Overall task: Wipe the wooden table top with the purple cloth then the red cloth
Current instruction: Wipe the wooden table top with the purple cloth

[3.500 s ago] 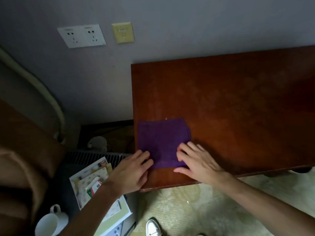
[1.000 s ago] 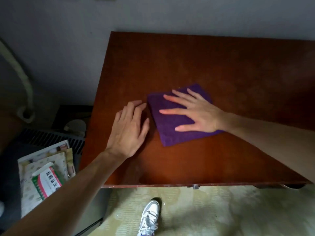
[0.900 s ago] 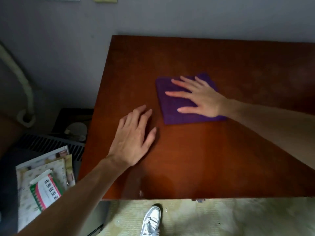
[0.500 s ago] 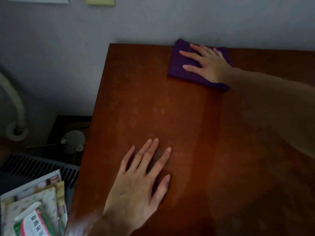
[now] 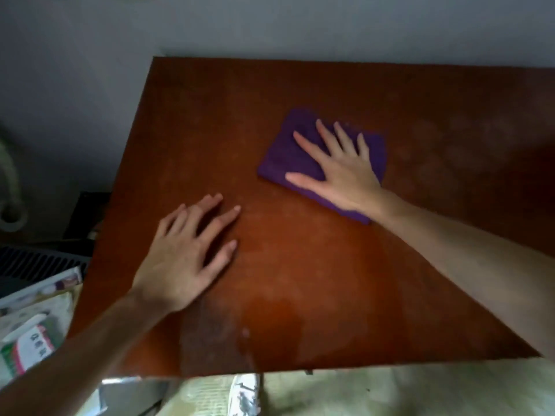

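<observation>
Right hand point(image 5: 342, 172) lies flat and open, fingers spread, pressing the purple cloth point(image 5: 288, 157) onto the table point(image 5: 300, 280). Nothing is gripped; the hold is palm friction only. Cloth sits folded, centre-right of the top, well clear of every edge. Left hand point(image 5: 186, 259) is open too, palm down on bare wood near the left-front part, holding nothing; it looks like a brace.

Red cloth is not in view, so that step looks not yet begun.

Risks from here, as judgement:
- Folded cloth can unfold or bunch under a flat palm if the stroke runs against the fold; the hand then rubs bare wood.
- With no pinch on it, a fast stroke could leave the cloth behind or push it off the far edge against the wall point(image 5: 270, 25).
- Left hand covers a patch of table; that patch goes unwiped unless it shifts.
- Far right of the top is dim and partly out of frame, easy to miss.
- Clutter point(image 5: 33, 325) lies beside the left edge, below the table; a dropped cloth could land there.
</observation>
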The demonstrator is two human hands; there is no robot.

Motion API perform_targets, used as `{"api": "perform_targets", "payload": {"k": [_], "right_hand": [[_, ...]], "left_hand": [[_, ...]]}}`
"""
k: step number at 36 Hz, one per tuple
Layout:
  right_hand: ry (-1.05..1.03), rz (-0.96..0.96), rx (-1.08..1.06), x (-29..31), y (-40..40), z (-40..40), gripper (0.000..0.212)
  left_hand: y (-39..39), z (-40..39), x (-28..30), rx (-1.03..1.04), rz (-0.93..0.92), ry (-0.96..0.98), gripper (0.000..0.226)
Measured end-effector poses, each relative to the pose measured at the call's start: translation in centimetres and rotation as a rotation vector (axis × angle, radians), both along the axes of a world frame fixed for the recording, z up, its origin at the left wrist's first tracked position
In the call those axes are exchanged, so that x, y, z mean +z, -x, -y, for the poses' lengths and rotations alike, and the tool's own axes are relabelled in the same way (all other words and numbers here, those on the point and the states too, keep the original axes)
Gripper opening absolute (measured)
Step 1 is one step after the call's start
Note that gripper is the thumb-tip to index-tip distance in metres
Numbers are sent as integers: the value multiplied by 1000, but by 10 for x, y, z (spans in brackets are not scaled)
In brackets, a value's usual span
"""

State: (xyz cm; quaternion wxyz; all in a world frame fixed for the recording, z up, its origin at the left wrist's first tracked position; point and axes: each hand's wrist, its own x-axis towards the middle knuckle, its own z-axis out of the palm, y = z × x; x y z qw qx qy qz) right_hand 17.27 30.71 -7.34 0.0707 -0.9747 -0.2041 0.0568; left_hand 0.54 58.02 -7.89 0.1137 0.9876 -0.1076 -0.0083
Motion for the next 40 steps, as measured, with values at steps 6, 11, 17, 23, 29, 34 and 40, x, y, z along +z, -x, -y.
{"api": "perform_targets", "payload": {"k": [6, 11, 17, 23, 29, 34, 40], "right_hand": [[0, 53, 169, -8, 147, 57, 94], [-13, 95, 234, -12, 206, 89, 93], [13, 38, 483, -2, 156, 108, 86], [41, 52, 635, 0, 31, 123, 67], [32, 68, 470, 1, -79, 115, 69], [11, 53, 289, 2, -161, 109, 80], [-43, 51, 13, 2, -224, 98, 61]], "left_hand": [[10, 7, 2, 60, 11, -5, 60], [12, 28, 5, 159, 18, 21, 59], [-6, 91, 5, 285, 75, 215, 53], [-39, 139, 5, 272, 134, 405, 52], [-49, 158, -3, 288, 105, 383, 49], [-48, 160, -5, 152, 13, 147, 51], [-53, 161, -7, 132, -8, 85, 55]]}}
